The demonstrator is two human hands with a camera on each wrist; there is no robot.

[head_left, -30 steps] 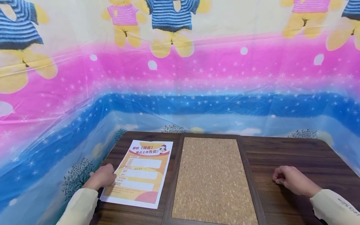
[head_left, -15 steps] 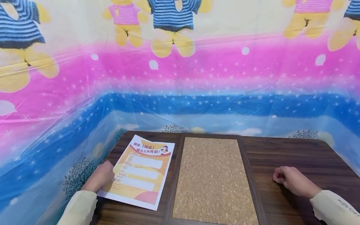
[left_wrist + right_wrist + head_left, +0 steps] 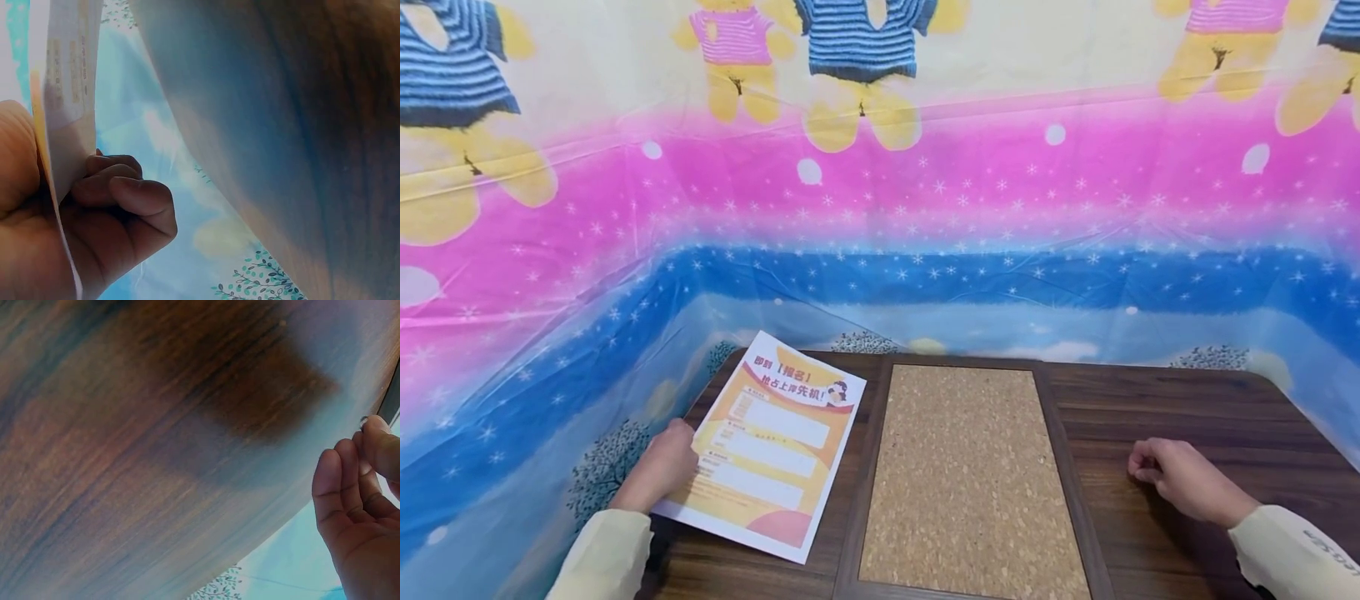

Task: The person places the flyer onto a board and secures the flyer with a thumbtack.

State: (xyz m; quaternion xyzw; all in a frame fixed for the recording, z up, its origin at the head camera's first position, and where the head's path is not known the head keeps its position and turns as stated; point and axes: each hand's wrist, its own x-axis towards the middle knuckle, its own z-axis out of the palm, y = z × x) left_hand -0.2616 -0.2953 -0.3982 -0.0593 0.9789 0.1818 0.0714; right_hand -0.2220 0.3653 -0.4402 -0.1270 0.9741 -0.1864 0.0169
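My left hand (image 3: pixel 662 467) pinches the left edge of a printed paper flyer (image 3: pixel 775 442), orange and white with red lettering. The sheet tilts above the table's left side, its top corner overlapping the far table edge. In the left wrist view the flyer (image 3: pixel 69 94) is seen nearly edge-on, between the thumb and curled fingers (image 3: pixel 140 197). Over the table's right side is my right hand (image 3: pixel 1191 479), thumb against fingertips. In the right wrist view a tiny dark shiny thing (image 3: pixel 364 421) shows at those fingertips, too small to name.
A cork board (image 3: pixel 966 483) in a dark brown frame lies in the middle of the dark wood-grain table (image 3: pixel 1120 417), between the two hands. A printed cloth curtain (image 3: pixel 925 283) in pink and blue hangs close behind and to the left of the table.
My left hand has drawn slightly up and left. The flyer has risen with it and turned, its top corner now past the table's far edge. My right hand stays in place.
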